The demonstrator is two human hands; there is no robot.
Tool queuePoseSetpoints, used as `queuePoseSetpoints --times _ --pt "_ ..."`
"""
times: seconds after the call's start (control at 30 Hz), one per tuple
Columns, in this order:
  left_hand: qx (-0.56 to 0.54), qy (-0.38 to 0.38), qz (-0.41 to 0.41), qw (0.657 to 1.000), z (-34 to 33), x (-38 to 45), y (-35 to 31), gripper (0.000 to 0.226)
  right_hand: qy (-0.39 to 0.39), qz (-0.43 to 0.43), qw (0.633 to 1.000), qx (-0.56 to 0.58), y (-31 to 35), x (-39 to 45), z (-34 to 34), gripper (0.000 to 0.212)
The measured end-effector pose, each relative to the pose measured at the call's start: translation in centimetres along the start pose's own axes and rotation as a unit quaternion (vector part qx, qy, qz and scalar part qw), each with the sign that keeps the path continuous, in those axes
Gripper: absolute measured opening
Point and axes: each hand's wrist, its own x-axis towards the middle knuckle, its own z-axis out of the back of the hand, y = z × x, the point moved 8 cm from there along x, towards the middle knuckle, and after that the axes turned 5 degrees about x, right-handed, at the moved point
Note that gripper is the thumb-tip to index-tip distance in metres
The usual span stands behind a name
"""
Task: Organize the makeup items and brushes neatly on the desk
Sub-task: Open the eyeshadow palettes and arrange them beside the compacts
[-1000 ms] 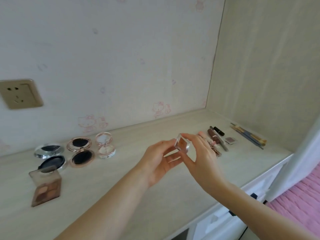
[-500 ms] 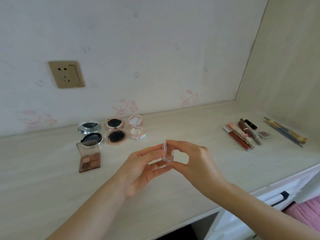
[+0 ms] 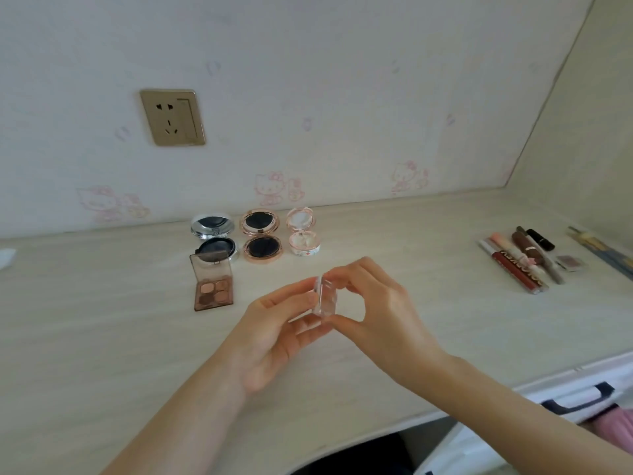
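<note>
Clear plastic case [image 3: 326,298], small, square, hinged, being pinched edge-on by left hand [image 3: 274,332] and right hand [image 3: 380,315]; hovering above desk [image 3: 102,337]

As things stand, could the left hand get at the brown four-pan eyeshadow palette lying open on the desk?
Probably not at once: the left hand helps the right hand hold a small clear plastic case. Otherwise the way looks free, with only bare desk up to the brown four-pan eyeshadow palette.

On the desk [image 3: 102,337], three open compacts [image 3: 261,240] sit in a row near the wall, an eyeshadow palette [image 3: 213,286] before the leftmost; lip glosses [image 3: 513,265] and brushes [image 3: 603,252] lie far right.
</note>
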Motion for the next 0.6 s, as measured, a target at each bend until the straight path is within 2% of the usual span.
queuePoseSetpoints --times 0.1,0.17,0.33,0.43,0.5,0.6 --pt "0.01 -0.01 -0.026 1.0 0.5 -0.1 -0.4 0.039 0.021 -0.021 1.0 -0.004 -0.2 0.4 -0.6 0.043" --pt "0.038 -0.029 -0.054 0.997 1.1 -0.2 -0.8 0.04 0.054 -0.065 0.996 0.018 -0.8 0.6 -1.1 0.044" --pt "0.19 -0.068 -0.141 0.969 2.0 -0.5 -1.8 0.042 0.112 -0.2 0.957 0.178 -2.3 0.4 -1.8 0.032" --pt "0.26 -0.064 -0.21 0.94 1.2 -0.9 -2.8 0.045 0.081 -0.297 0.895 0.322 -3.3 0.0 -2.2 0.018" --pt "0.28 -0.052 -0.246 0.926 0.4 -1.2 -3.2 0.048 0.081 -0.362 0.852 0.369 -4.1 -0.4 -2.8 0.026" --pt "0.322 -0.044 -0.276 0.905 -0.3 -1.6 -3.3 0.052 0.119 -0.396 0.812 0.412 -4.3 -0.7 -3.8 0.033"
